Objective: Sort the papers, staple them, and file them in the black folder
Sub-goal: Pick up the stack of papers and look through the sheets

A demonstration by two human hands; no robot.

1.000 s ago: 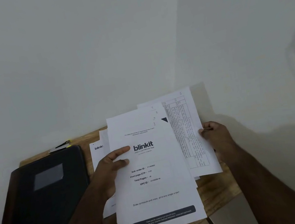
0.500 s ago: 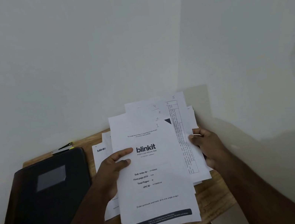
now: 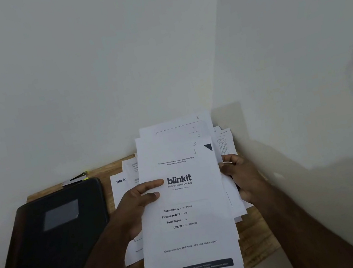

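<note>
**Two hands square up a numbered stack of printed pages over a small wooden table**

A person's left hand (image 3: 140, 200) grips the left edge of a fanned stack of white printed sheets (image 3: 186, 225), thumb and forefinger lying across the front of the top page and the other fingers hidden behind it. The top page carries a bold "blinkit" logo, order details and a dark band near its foot. The right hand (image 3: 240, 174) grasps the stack's right edge, fingers curled round the paper; how many sheets it holds cannot be told.

The pages sit stepped one behind another, so that handwritten numbers 1 to 5 show at their top right corners. This offset seems deliberate: it probably lets the person check the order at a glance before tapping the edges flush. Holding both sides keeps the sheets from sliding apart.

More loose white sheets (image 3: 121, 189) lie on the brown wooden table (image 3: 257, 232) under and to the left of the held stack, one showing part of the same logo. These are likely still unsorted.

A closed black folder with a grey label window (image 3: 54, 236) rests flat on the table's left side, well clear of the hands, ready for filing. Just beyond its far edge, against the pale wall, lies a small metal stapler with a yellow-green tip (image 3: 76, 178), untouched. Judging by this, sorting is under way; stapling and filing remain.
</note>
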